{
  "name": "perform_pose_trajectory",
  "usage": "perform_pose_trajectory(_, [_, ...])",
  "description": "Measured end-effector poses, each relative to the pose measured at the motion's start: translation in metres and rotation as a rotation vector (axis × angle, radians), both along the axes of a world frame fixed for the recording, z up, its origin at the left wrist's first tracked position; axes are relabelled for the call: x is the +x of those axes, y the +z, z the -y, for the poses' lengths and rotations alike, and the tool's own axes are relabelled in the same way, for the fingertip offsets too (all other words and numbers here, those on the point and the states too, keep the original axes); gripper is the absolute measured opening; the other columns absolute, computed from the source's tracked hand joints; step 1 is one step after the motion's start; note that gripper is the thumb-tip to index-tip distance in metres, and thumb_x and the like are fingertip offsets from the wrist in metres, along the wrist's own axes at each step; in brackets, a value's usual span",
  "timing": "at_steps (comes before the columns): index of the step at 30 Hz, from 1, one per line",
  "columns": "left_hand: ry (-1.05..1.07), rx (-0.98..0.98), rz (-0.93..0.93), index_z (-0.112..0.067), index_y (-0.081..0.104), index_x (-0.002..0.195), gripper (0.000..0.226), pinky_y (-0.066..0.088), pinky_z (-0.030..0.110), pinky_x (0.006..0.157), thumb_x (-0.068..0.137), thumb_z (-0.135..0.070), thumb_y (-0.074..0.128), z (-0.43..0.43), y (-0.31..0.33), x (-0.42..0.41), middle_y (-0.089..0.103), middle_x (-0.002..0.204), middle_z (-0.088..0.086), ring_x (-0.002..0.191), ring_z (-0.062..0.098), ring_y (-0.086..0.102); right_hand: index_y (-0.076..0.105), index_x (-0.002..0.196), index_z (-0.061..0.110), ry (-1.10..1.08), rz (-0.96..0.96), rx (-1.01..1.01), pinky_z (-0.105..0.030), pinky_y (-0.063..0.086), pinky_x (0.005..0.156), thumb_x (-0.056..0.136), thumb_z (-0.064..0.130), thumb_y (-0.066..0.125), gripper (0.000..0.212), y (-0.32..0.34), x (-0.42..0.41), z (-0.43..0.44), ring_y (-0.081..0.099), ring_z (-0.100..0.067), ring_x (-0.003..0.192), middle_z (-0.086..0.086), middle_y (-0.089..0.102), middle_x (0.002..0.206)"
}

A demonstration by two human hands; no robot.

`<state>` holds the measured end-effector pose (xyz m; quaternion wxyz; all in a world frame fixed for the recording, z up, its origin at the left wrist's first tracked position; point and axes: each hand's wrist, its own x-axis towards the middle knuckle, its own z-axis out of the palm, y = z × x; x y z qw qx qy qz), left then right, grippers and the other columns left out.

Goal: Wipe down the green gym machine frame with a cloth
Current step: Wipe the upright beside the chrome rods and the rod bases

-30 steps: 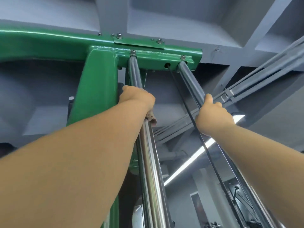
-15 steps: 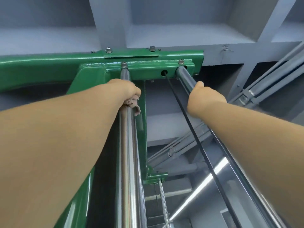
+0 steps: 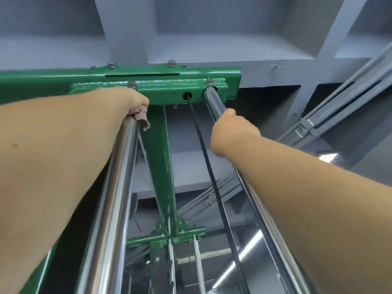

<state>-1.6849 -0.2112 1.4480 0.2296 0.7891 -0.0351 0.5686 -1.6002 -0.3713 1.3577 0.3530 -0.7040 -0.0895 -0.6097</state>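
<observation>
I look up at the green machine frame point(image 3: 165, 93), whose top crossbar carries two chrome guide rods. My left hand point(image 3: 131, 100) grips a beige cloth point(image 3: 140, 116) wrapped round the left chrome rod point(image 3: 112, 187), right under the crossbar. My right hand point(image 3: 230, 132) grips the right chrome rod point(image 3: 214, 103) a short way below its top mount. A black cable point(image 3: 203, 149) runs down from a hole in the crossbar between the two rods. Most of the cloth is hidden inside my left fist.
A green upright point(image 3: 163, 166) drops behind the rods to a lower bracket point(image 3: 169, 234) with thin rods under it. Grey ceiling beams point(image 3: 127, 28) are overhead. Grey conduit pipes point(image 3: 339, 107) slant at the right. Light strips point(image 3: 244, 253) shine below.
My left hand with the cloth has slid up the left rod to the crossbar. My right hand has shifted a little higher on the right rod, and the view has tilted.
</observation>
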Motion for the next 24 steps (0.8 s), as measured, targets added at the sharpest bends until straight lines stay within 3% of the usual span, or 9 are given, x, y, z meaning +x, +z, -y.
perform_pose_trajectory(3, [-0.101, 0.005, 0.049, -0.016, 0.026, 0.061, 0.043, 0.023, 0.020, 0.025, 0.102, -0.016, 0.041, -0.015, 0.021, 0.002, 0.027, 0.030, -0.001, 0.024, 0.011, 0.025, 0.029, 0.137, 0.000, 0.010, 0.029, -0.013, -0.034, 0.035, 0.072, 0.093, 0.013, 0.052, 0.051, 0.002, -0.002, -0.003, 0.049, -0.028, 0.097, -0.015, 0.051, 0.129])
perform_pose_trajectory(7, [0.043, 0.019, 0.143, -0.008, 0.045, 0.075, 0.030, 0.027, 0.027, 0.051, 0.104, -0.018, 0.043, -0.010, 0.015, 0.012, 0.035, 0.060, 0.007, 0.053, 0.017, 0.031, 0.032, 0.136, 0.000, -0.019, 0.041, -0.021, -0.034, 0.034, 0.070, 0.095, 0.015, 0.051, 0.048, 0.006, 0.004, 0.000, 0.047, -0.026, 0.094, -0.013, 0.052, 0.129])
perform_pose_trajectory(11, [0.095, 0.091, 0.177, -0.010, 0.049, 0.077, 0.027, 0.035, 0.027, 0.048, 0.103, -0.017, 0.045, -0.010, 0.004, 0.013, 0.043, 0.057, 0.009, 0.050, 0.019, 0.042, 0.032, 0.138, 0.001, -0.110, 0.059, -0.006, -0.035, 0.034, 0.071, 0.092, 0.013, 0.054, 0.052, 0.002, 0.004, -0.002, 0.049, -0.030, 0.100, -0.016, 0.050, 0.130])
perform_pose_trajectory(14, [0.303, 0.212, 0.209, -0.007, 0.063, 0.108, 0.022, 0.048, 0.035, 0.076, 0.102, -0.020, 0.047, -0.014, -0.014, 0.007, 0.062, 0.093, 0.008, 0.089, 0.027, 0.061, 0.032, 0.143, 0.007, -0.365, 0.251, -0.128, -0.038, 0.032, 0.079, 0.092, 0.012, 0.052, 0.055, -0.007, 0.004, -0.012, 0.041, -0.035, 0.122, -0.017, 0.039, 0.139])
perform_pose_trajectory(16, [0.436, 0.244, 0.259, -0.009, 0.052, 0.133, 0.037, 0.043, 0.041, 0.095, 0.103, -0.029, 0.046, -0.010, -0.026, 0.013, 0.051, 0.129, 0.015, 0.120, 0.036, 0.050, 0.044, 0.140, 0.014, -0.445, 0.509, -0.228, -0.039, 0.034, 0.084, 0.091, 0.009, 0.050, 0.050, -0.013, 0.002, -0.011, 0.040, -0.034, 0.124, -0.011, 0.042, 0.142])
perform_pose_trajectory(19, [0.129, -0.032, 0.273, -0.009, 0.033, 0.148, 0.065, 0.034, 0.045, 0.106, 0.100, -0.051, 0.035, -0.013, -0.043, 0.013, 0.033, 0.147, 0.020, 0.130, 0.041, 0.039, 0.064, 0.125, 0.016, -0.050, 0.740, -0.131, -0.031, 0.038, 0.089, 0.093, 0.003, 0.042, 0.041, -0.027, -0.018, -0.024, 0.049, -0.026, 0.117, -0.002, 0.058, 0.132])
perform_pose_trajectory(21, [-0.057, -0.058, 0.206, -0.007, 0.034, 0.146, 0.058, 0.038, 0.043, 0.104, 0.102, -0.042, 0.023, -0.022, -0.049, 0.009, 0.039, 0.145, 0.022, 0.126, 0.038, 0.045, 0.071, 0.113, 0.014, 0.419, 0.592, -0.018, -0.023, 0.046, 0.074, 0.094, 0.002, 0.038, 0.040, -0.036, -0.039, -0.046, 0.059, -0.016, 0.095, -0.002, 0.068, 0.112])
perform_pose_trajectory(23, [-0.235, 0.028, 0.053, -0.003, 0.057, 0.120, 0.041, 0.053, 0.029, 0.068, 0.103, -0.024, 0.026, -0.036, -0.054, -0.003, 0.063, 0.106, 0.021, 0.084, 0.029, 0.061, 0.074, 0.104, 0.010, 0.615, 0.405, -0.088, -0.022, 0.046, 0.059, 0.094, 0.004, 0.039, 0.037, -0.047, -0.052, -0.076, 0.060, -0.016, 0.076, -0.008, 0.073, 0.098])
perform_pose_trajectory(24, [-0.265, 0.067, 0.003, -0.001, 0.062, 0.108, 0.032, 0.048, 0.023, 0.050, 0.101, -0.014, 0.034, -0.041, -0.057, -0.016, 0.065, 0.084, 0.018, 0.065, 0.026, 0.059, 0.074, 0.102, 0.006, 0.603, 0.350, -0.162, -0.025, 0.046, 0.059, 0.094, 0.006, 0.041, 0.034, -0.051, -0.058, -0.088, 0.060, -0.019, 0.074, -0.013, 0.073, 0.098])
